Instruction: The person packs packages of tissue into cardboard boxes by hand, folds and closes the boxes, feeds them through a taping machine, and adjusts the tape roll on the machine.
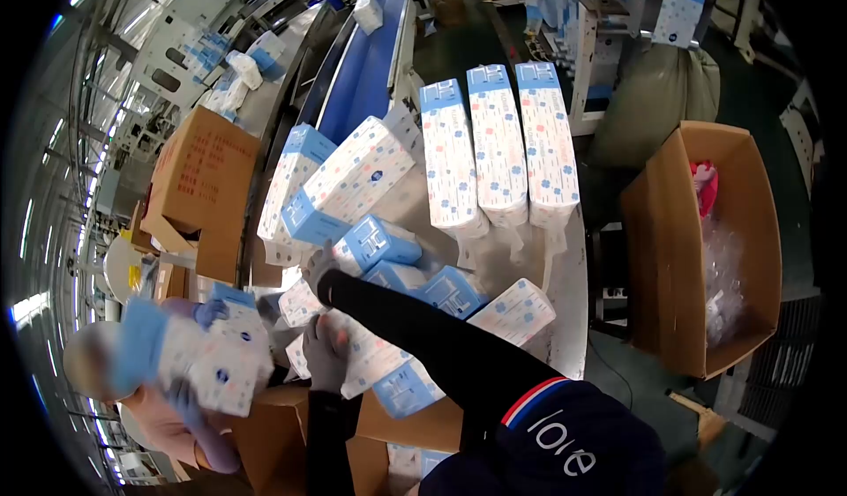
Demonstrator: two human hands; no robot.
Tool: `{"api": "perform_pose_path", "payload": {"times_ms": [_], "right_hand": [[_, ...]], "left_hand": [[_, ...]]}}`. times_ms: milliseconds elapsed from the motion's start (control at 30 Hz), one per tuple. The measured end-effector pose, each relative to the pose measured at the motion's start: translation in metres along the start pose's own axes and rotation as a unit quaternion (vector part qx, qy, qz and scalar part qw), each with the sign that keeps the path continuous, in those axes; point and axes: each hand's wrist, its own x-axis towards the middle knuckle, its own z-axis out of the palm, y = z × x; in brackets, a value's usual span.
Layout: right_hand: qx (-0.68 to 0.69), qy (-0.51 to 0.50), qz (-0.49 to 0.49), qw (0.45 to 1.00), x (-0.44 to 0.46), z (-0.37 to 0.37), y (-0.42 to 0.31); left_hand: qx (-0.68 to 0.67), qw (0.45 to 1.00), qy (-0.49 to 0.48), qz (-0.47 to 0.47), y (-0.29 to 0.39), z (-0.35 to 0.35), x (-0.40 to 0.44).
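Both of my hands wear grey gloves and are among loose white-and-blue packs with a printed pattern. My right hand (319,268), its arm stretched across the heap, lies with extended fingers against the end of a blue-ended pack (381,242). Below it, my left hand (326,357) has its fingers against the near end of a patterned pack (371,355) and appears to grip it; the far fingers are hidden. A white pack end (300,304) shows between the hands. More packs (452,291) lie under my right forearm. An open carton (415,424) stands below, with packs inside.
Three long packs (498,148) stand side by side on the metal table (565,275). Beyond is a blue conveyor belt (366,82). An open carton (653,249) holding clear plastic stands right. At left, a co-worker in gloves holds a pack (216,355) near another carton (198,179).
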Motion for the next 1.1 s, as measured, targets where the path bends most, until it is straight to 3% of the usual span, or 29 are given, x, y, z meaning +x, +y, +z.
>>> {"api": "perform_pose_path", "payload": {"times_ms": [33, 67, 200, 233, 267, 300, 333, 367, 433, 467, 500, 533, 633, 700, 767, 833, 933, 1033, 1100], "right_hand": [[0.008, 0.041, 0.018, 0.999, 0.005, 0.015, -0.005], [0.017, 0.082, 0.035, 0.996, -0.01, 0.0, -0.002], [0.095, 0.073, -0.012, 0.993, -0.03, -0.06, -0.002], [0.114, 0.071, -0.027, 0.991, -0.027, -0.062, -0.011], [0.184, 0.145, 0.038, 0.972, -0.021, -0.065, -0.029], [-0.025, 0.207, -0.022, 0.978, -0.038, -0.09, -0.06], [-0.077, 0.258, -0.044, 0.962, -0.043, -0.104, -0.068], [-0.129, 0.307, -0.062, 0.941, -0.05, -0.112, -0.069], [-0.193, 0.231, -0.147, 0.942, -0.099, -0.168, -0.031], [-0.209, 0.19, -0.186, 0.941, -0.131, -0.205, -0.004], [-0.196, 0.144, -0.217, 0.945, -0.163, -0.238, 0.031], [-0.12, 0.122, -0.216, 0.961, -0.182, -0.256, 0.069], [-0.117, 0.107, -0.225, 0.961, -0.246, -0.307, 0.188], [-0.165, 0.095, -0.239, 0.952, -0.29, -0.348, 0.258], [-0.2, 0.013, -0.199, 0.959, -0.305, -0.34, 0.301], [-0.264, -0.032, -0.226, 0.937, -0.308, -0.293, 0.357], [-0.315, -0.088, -0.187, 0.926, -0.299, -0.303, 0.336], [-0.391, 0.035, -0.223, 0.892, -0.259, -0.338, 0.269], [-0.321, -0.001, -0.21, 0.924, -0.167, -0.349, 0.227]], "left_hand": [[-0.035, 0.999, -0.006, -0.025, -0.007, 0.013, 0.009], [0.047, 0.998, 0.025, -0.026, -0.012, 0.03, 0.011], [0.08, 0.993, -0.06, -0.07, -0.039, 0.037, 0.012], [0.077, 0.995, -0.035, -0.054, -0.06, 0.054, 0.002], [0.07, 0.997, -0.008, -0.039, -0.083, 0.079, -0.009], [0.065, 0.997, 0.03, -0.04, -0.094, 0.094, -0.027], [-0.269, 0.914, 0.215, -0.215, -0.052, 0.086, -0.017], [-0.184, 0.943, 0.184, -0.207, -0.044, 0.069, -0.017], [-0.031, 0.975, 0.112, -0.187, -0.028, 0.053, -0.012], [0.016, 0.969, -0.053, -0.241, -0.016, 0.041, 0.0], [0.04, 0.988, -0.038, -0.142, -0.042, 0.065, -0.01], [0.04, 0.992, -0.01, -0.115, -0.034, 0.059, -0.006], [0.048, 0.995, 0.069, -0.059, -0.014, 0.031, 0.008], [0.093, 0.992, -0.011, -0.083, -0.013, 0.024, 0.007], [0.047, 0.994, -0.051, -0.089, -0.008, 0.011, 0.009], [0.03, 0.995, -0.07, -0.07, -0.011, 0.003, 0.011], [0.024, 0.996, -0.079, -0.029, -0.015, 0.002, 0.01], [0.001, 0.991, -0.13, -0.015, -0.024, 0.007, 0.014], [-0.009, 0.982, -0.184, -0.035, -0.031, 0.011, 0.013]]}}
